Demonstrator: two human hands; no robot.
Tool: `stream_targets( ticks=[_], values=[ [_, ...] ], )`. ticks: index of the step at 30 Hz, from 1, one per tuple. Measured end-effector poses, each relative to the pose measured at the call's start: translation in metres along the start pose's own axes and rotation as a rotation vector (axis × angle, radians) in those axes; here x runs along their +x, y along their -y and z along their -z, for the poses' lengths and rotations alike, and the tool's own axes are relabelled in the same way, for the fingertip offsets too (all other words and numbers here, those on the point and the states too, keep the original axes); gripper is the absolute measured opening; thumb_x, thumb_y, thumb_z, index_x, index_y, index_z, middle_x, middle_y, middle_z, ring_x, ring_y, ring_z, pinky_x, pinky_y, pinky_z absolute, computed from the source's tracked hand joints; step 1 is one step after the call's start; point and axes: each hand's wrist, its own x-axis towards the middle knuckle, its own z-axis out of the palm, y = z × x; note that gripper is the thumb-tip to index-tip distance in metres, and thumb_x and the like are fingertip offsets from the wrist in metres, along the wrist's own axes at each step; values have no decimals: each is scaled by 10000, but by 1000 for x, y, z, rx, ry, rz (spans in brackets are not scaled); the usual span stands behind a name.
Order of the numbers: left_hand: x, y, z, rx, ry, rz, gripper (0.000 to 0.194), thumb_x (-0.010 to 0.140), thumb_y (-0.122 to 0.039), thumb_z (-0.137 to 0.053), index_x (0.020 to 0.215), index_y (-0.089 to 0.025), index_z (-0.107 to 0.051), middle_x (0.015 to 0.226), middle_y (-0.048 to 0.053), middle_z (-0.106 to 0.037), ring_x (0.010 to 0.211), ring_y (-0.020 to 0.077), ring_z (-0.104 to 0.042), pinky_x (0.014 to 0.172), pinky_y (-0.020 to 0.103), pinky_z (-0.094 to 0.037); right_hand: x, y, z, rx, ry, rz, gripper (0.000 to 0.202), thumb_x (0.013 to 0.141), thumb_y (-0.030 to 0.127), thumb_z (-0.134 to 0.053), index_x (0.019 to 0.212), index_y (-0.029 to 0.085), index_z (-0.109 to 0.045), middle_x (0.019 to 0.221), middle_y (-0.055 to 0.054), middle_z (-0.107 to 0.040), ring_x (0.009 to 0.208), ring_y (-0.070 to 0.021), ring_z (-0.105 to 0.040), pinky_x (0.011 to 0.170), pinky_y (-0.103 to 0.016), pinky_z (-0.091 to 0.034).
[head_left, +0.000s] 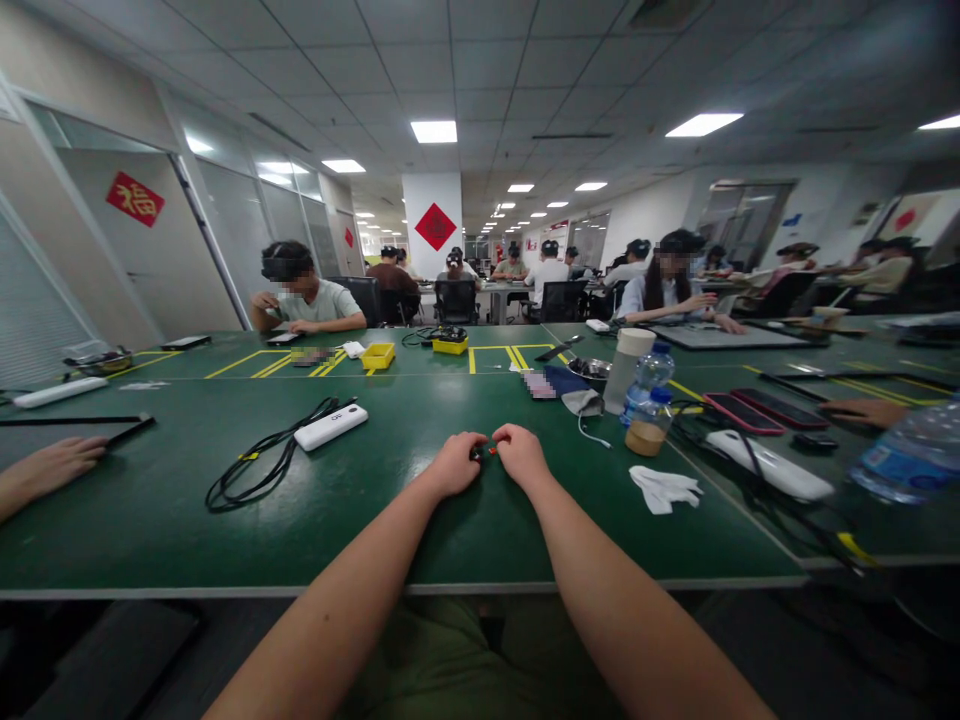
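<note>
Both my hands rest low over the green table [390, 540], close together in front of me. My left hand [456, 466] is closed, with a small dark, shiny piece [475, 454] at its fingertips. Just across from it, the curled fingers of my right hand [523, 458] pinch at a tiny red-orange piece [493, 451]. A narrow gap lies between the two hands. The pieces are too small to name, and my fingers partly cover them.
A white power bank [331, 427] with a coiled black cable lies left. To the right are a crumpled white glove [664, 489], a bottle of brown drink [649, 425] and a pale tumbler [628, 370]. Yellow trays [378, 357] stand farther back. Co-workers' hands [56, 470] rest at both sides.
</note>
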Motion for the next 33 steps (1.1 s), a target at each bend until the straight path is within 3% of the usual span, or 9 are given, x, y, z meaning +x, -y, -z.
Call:
stream_targets(
  ticks=[5,13,17,23,29,33],
  values=[
    [1,-3,3,135,-24,38,212,748,-113,-513,850,-169,-691,871,87,-644,859,206,-580,840,313,-432,-2,-2,-1,-182,96,45,275,715,167,-559,955,201,-690,1009,-74,-636,906,-170,-594,816,-252,-418],
    [-1,-1,3,-62,-142,137,148,726,-116,-570,851,-171,-625,815,35,-632,736,145,-566,739,259,-436,0,-2,-1,-256,155,120,170,760,168,-542,842,207,-685,931,-68,-628,864,-170,-589,791,-265,-410],
    [1,3,2,-120,-198,124,268,690,-103,-593,947,-170,-632,852,36,-619,745,139,-557,728,252,-436,-1,-2,-4,-85,144,179,145,744,150,-551,825,203,-659,868,-40,-659,812,-153,-598,769,-257,-424],
    [2,3,4,-411,-138,189,170,675,-128,-611,844,-145,-611,719,-1,-600,631,107,-532,609,215,-416,1,1,-10,234,104,161,146,679,145,-554,797,176,-634,738,-12,-667,632,-129,-589,641,-251,-457],
    [0,-3,8,-763,-95,218,210,705,-234,-625,891,-140,-606,702,-6,-596,585,93,-528,555,201,-404,-1,6,-5,383,111,153,194,704,202,-542,848,147,-660,711,-33,-671,611,-136,-593,606,-254,-464],
    [0,-2,8,-813,-126,240,222,727,-253,-605,918,-144,-635,698,-3,-594,561,86,-507,533,196,-397,-3,10,-1,419,134,132,219,744,252,-538,887,148,-668,651,-20,-651,559,-133,-582,573,-258,-457]
  ],
)
